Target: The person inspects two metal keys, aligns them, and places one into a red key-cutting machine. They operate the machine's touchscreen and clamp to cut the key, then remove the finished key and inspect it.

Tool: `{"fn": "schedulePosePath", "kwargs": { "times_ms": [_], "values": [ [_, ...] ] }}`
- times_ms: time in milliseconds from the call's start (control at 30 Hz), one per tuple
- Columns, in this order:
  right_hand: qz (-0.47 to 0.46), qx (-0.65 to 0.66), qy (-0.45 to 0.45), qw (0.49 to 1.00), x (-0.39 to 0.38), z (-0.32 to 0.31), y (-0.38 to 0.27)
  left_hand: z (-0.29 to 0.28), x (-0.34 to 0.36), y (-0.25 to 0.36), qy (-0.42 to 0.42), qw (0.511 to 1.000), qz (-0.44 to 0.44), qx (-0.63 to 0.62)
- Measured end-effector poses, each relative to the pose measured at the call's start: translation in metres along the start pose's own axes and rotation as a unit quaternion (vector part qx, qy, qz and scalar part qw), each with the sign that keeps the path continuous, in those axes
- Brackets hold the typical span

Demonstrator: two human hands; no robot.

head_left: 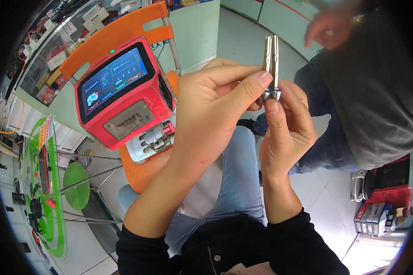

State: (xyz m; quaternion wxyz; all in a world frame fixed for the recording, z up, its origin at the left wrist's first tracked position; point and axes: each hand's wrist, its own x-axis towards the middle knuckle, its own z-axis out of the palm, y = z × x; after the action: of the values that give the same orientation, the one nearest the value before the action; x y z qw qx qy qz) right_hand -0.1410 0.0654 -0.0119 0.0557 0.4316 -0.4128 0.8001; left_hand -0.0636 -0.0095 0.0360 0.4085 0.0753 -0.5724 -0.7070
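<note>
Two metal keys stand upright side by side in front of me, blades pointing up. My left hand (211, 103) pinches the left key (267, 55) between thumb and fingers. The right key (275, 57) is in my right hand (287, 133), gripped low with thumb and fingertips. The blades have wavy cuts and lie almost against each other. My fingers partly hide the keys' lower ends.
A red key-cutting machine (96, 121) with a lit screen (117, 78) sits on an orange chair (147, 172) at my left. Another person (367, 91) stands close at right, one hand (332, 30) blurred. A green-edged glass table (57, 220) is far left; a rack of small boxes (374, 220) is lower right.
</note>
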Motion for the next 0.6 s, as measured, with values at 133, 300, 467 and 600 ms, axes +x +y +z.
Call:
{"fn": "schedulePosePath", "kwargs": {
  "times_ms": [133,300,467,600],
  "values": [
    [0.017,-0.005,-0.004,1.000,-0.0023,-0.0013,-0.0022,0.0002,-0.0007,0.0002,0.003,1.000,0.014,0.012],
    [0.008,0.002,-0.009,1.000,-0.0030,-0.0019,-0.0016,0.0003,-0.0013,0.0017,0.000,0.999,0.022,0.027],
    [0.011,0.022,-0.009,1.000,-0.0035,-0.0022,-0.0023,-0.0044,-0.0021,0.0067,-0.039,0.993,0.039,0.109],
    [0.021,0.014,-0.011,1.000,-0.0047,-0.0037,-0.0061,-0.0041,-0.0042,0.0083,-0.044,0.992,0.039,0.114]
  ]
}}
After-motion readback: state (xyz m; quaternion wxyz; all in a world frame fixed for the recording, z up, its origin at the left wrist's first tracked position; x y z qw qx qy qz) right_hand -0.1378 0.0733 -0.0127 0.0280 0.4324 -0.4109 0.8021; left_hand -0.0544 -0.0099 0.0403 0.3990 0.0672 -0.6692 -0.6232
